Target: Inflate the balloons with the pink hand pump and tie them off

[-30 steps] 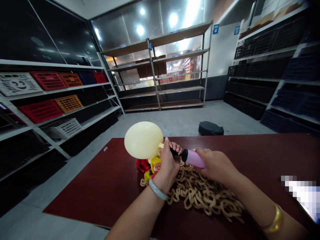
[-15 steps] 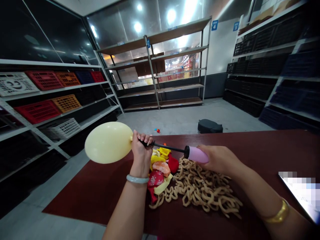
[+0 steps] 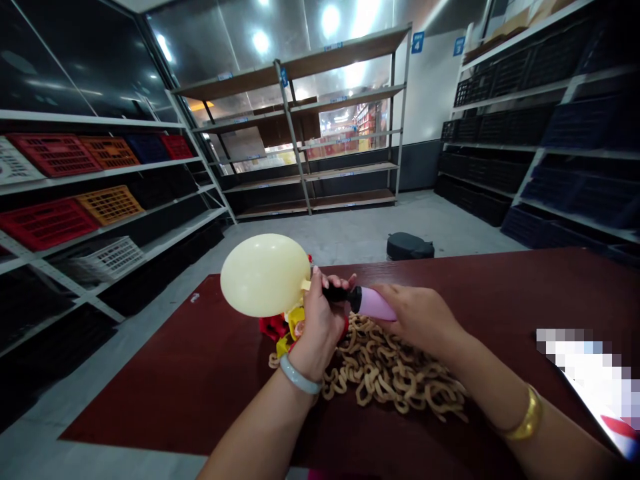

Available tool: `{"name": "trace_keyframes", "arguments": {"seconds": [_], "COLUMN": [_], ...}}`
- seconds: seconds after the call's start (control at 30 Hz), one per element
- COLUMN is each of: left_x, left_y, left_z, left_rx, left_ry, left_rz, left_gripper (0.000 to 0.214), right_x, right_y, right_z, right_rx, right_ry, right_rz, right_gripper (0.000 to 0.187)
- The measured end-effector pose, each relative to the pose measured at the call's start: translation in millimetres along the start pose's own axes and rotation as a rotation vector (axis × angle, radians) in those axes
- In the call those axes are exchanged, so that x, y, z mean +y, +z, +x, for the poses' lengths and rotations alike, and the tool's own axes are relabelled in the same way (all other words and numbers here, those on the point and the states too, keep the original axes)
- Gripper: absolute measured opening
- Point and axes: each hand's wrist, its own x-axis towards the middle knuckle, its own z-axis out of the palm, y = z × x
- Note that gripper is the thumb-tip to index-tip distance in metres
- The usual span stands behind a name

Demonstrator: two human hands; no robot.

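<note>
Head view shows both hands meeting over a dark red-brown table (image 3: 150, 393), joined by one hand pump (image 3: 374, 303). Fingers of the left hand (image 3: 324, 313) curl around the pump's black end, the thumb up along it and the fingertips reaching past the far side; the palm looks closed on it, not tightly fisted. Fingers of the right hand (image 3: 423, 313) wrap the pink barrel, thumb side uppermost, with most of the fingers hidden beneath, so how hard they press cannot be told. Hardly any gap shows between the black end and the pink barrel. One hand to each part probably lets them be steadied, or worked, against each other.

Just beyond the left thumb, a swollen pale-yellow balloon (image 3: 265, 275) sticks out to the left of that hand, its neck at the pump's tip. The thumb sits right by the neck, likely to stop the balloon slipping off; pointing it outward seems to give it room away from both wrists.

Limp red and yellow balloons (image 3: 274, 327) lie partly hidden behind and below the left hand, perhaps left there for easy reach. A heap of tan curled pieces (image 3: 395, 373), their material unclear, spreads below and between the forearms. Both hands are held above the heap, apparently to keep the pump free of it. Out to the right of the right forearm lies a bright, pixelated flat object (image 3: 585, 380).
</note>
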Motion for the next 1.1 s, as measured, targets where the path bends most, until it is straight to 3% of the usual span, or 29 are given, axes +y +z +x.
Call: {"name": "trace_keyframes", "arguments": {"seconds": [0.17, 0.27, 0.37, 0.53, 0.7, 0.8, 0.93, 1.1], "left_x": [39, 72, 86, 57, 12, -3, 1, 41], "left_y": [-13.0, -23.5, -29.1, -21.0, -5.0, 1.1, 5.8, -1.3], "left_z": [26, 40, 44, 32, 7, -6, -9, 12], "left_rx": [0.011, 0.037, 0.061, 0.039, -0.04, -0.101, -0.101, -0.078], "left_ry": [0.046, 0.176, 0.232, 0.215, 0.102, 0.035, -0.003, 0.135], "left_rz": [-0.008, -0.014, -0.026, -0.036, 0.009, 0.037, 0.031, -0.027], "left_gripper": [0.039, 0.037, 0.037, 0.034, 0.034, 0.032, 0.024, 0.018], "right_x": [12, 25, 35, 31, 6, -2, 1, 11], "right_y": [5, 5, 5, 6, 2, -1, 0, 2], "right_z": [3, 4, 4, 2, 1, 0, 1, 2], "right_rx": [-0.01, -0.044, -0.061, -0.052, -0.023, -0.006, 0.047, 0.038], "right_ry": [0.002, 0.004, -0.005, 0.055, 0.105, 0.117, 0.102, 0.102], "right_rz": [0.038, 0.054, 0.047, -0.058, -0.1, -0.106, -0.08, -0.063], "right_gripper": [0.044, 0.045, 0.043, 0.042, 0.036, 0.033, 0.033, 0.038]}}
